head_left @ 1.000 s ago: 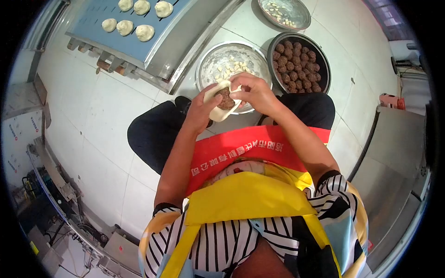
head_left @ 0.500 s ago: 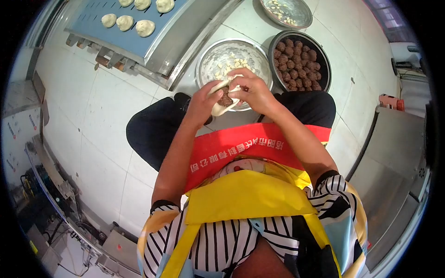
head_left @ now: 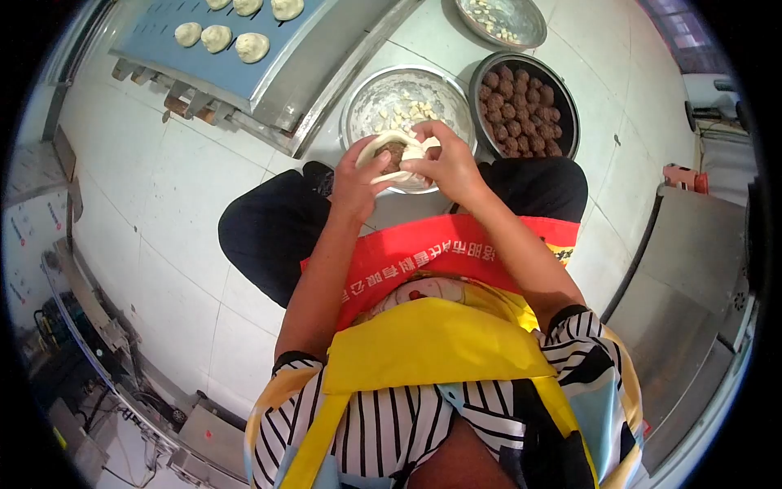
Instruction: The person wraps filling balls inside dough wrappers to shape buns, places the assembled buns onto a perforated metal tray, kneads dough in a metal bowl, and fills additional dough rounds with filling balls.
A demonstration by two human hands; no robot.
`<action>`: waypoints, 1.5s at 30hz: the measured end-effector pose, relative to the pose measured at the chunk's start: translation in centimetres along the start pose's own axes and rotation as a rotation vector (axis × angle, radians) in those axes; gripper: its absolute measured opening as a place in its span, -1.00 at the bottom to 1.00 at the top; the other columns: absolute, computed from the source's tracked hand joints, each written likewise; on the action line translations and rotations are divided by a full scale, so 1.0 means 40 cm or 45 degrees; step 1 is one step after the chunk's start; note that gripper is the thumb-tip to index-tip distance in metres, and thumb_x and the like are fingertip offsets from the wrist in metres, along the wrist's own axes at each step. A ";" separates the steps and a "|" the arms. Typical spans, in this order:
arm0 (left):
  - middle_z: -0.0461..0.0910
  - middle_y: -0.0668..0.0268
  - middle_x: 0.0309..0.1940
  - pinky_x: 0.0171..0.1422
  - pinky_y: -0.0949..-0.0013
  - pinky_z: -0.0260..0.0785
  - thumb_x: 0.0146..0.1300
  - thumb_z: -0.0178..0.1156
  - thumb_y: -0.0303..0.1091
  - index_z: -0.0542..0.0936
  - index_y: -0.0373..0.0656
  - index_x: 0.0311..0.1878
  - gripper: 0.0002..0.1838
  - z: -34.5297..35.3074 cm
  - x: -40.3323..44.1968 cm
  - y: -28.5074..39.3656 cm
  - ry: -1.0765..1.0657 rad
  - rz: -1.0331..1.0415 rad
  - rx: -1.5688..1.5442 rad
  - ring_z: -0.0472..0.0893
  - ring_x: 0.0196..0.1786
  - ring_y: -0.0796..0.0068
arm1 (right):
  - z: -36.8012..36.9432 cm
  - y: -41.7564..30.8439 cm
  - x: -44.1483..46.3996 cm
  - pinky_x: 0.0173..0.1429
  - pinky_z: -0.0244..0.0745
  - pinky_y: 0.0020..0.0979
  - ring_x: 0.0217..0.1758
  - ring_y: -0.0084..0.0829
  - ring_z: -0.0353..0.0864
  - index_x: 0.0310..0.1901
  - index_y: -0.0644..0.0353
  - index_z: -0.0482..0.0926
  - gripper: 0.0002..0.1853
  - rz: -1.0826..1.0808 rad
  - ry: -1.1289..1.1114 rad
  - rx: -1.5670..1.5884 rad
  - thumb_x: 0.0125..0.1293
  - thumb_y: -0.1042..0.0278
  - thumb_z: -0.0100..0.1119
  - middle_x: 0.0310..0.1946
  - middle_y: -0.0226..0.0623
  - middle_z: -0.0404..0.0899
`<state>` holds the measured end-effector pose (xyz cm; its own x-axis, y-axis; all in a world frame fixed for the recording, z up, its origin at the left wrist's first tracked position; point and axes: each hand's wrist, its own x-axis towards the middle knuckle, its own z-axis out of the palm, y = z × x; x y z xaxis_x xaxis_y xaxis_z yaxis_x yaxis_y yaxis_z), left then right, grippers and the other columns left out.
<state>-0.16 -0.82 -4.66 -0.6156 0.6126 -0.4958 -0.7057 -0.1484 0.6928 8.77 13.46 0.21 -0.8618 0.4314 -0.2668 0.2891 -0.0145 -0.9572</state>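
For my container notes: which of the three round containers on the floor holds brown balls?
The dark round pan, right of the wide silver metal bowl; pale pieces lie in that bowl and the farther grey metal basin.

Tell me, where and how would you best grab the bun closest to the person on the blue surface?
I'd cup the bun low around its sides, coming from above and the near right. It's a rounded mound with no handle, sitting on the flat blue surface, and its neighbouring buns lie left and beyond. It looks like soft dough, so squeeze lightly.
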 end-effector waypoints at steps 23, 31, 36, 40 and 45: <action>0.52 0.28 -0.08 -0.15 0.42 0.52 0.30 0.13 -0.35 0.46 -0.13 0.13 -0.66 -0.028 -0.008 0.026 -0.278 -0.212 0.378 0.56 -0.08 0.49 | -0.001 0.045 -0.005 -0.43 0.46 -0.44 -0.51 -0.45 0.55 -0.32 0.34 0.52 -0.87 -0.124 -0.072 -0.209 0.12 0.57 0.29 -0.38 -0.26 0.52; 0.53 0.26 -0.03 0.03 0.41 0.40 0.32 0.07 -0.35 0.45 -0.19 0.16 -0.64 -0.041 0.001 0.038 -0.474 -0.031 0.902 0.54 -0.04 0.48 | -0.008 0.061 0.005 -0.33 0.49 -0.39 -0.34 -0.36 0.58 -0.29 0.32 0.54 -0.86 -0.301 -0.275 -0.333 0.10 0.60 0.27 -0.33 -0.22 0.50; 0.50 0.22 0.05 0.10 0.26 0.40 0.29 0.10 -0.36 0.31 -0.15 0.31 -0.49 -0.046 0.017 0.061 -0.460 -0.112 0.905 0.54 -0.01 0.35 | -0.001 0.059 0.020 -0.34 0.48 -0.37 -0.36 -0.37 0.57 -0.33 0.31 0.54 -0.89 -0.814 -0.245 -0.544 0.11 0.59 0.27 -0.37 -0.24 0.46; 0.46 0.19 0.11 0.10 0.12 0.44 0.28 0.14 -0.35 0.20 -0.13 0.37 -0.39 -0.003 -0.017 0.028 -0.044 -0.125 0.240 0.54 0.06 0.24 | 0.001 0.064 0.027 -0.40 0.43 -0.41 -0.40 -0.48 0.56 -0.33 0.31 0.52 -0.87 -0.308 -0.101 -0.232 0.11 0.59 0.29 -0.36 -0.28 0.47; 0.43 0.13 0.12 0.11 -0.08 0.49 0.28 0.14 -0.37 0.32 -0.16 0.23 -0.54 -0.001 0.002 -0.062 0.016 -0.036 -0.196 0.53 0.09 0.16 | 0.033 0.059 0.020 -0.38 0.43 -0.41 -0.42 -0.49 0.54 -0.17 0.30 0.48 -0.65 0.132 -0.075 -0.093 0.03 0.48 0.40 -0.33 -0.26 0.48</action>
<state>1.52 -0.45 -6.42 -0.5982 0.6085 -0.5213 -0.7678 -0.2490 0.5904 8.19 12.57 -2.40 -0.8481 0.3773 -0.3720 0.4055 0.0104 -0.9140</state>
